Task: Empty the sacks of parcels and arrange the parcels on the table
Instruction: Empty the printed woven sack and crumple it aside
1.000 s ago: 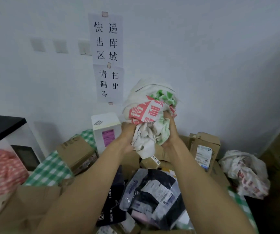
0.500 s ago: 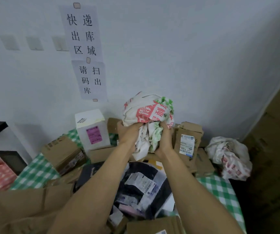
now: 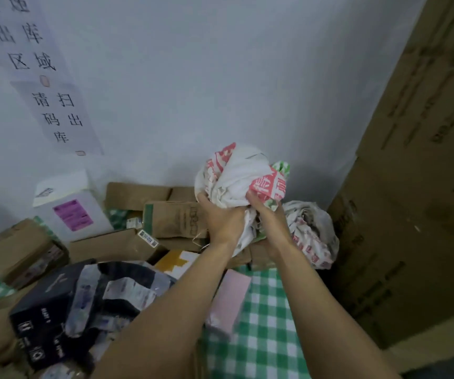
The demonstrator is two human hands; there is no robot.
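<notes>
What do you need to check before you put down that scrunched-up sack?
1. Grip on the sack: ok. The left hand and right hand both hold its bunched cloth.
2. Sack fully emptied: cannot tell. It is balled up, so its inside is hidden.
3. Parcels out on the table: ok. Brown boxes and a pink parcel lie there.
4. Somewhere for the sack to go: ok. A second sack lies crumpled just right of the hands.
5. Parcels arranged neatly: not ok. They are heaped and overlapping.
</notes>
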